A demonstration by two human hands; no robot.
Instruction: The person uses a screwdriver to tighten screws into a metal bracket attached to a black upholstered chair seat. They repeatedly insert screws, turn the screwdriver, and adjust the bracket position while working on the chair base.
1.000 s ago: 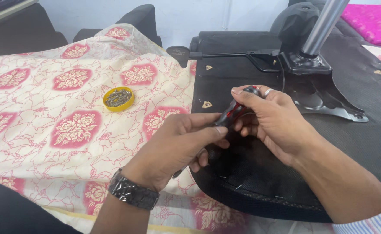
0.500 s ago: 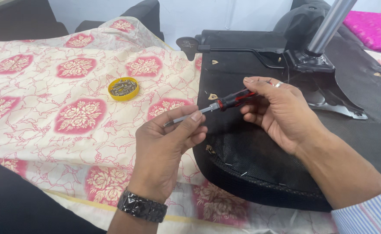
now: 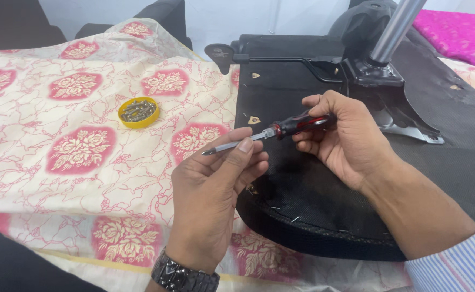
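The right hand [image 3: 351, 138] closes its fingers around the red and black handle of the screwdriver [image 3: 281, 131]. The left hand [image 3: 216, 186] pinches the metal shaft between thumb and forefinger, and the tip points past these fingers toward the yellow lid [image 3: 138, 112] on the cloth [image 3: 59, 124]. Under both hands lies the black seat [image 3: 313, 189]

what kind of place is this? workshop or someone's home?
Probably a home room, not a workshop. An upturned office chair seat lies on a flowered sheet, apparently a bed, beside a yellow lid of screws. The right hand and left hand hold a screwdriver.
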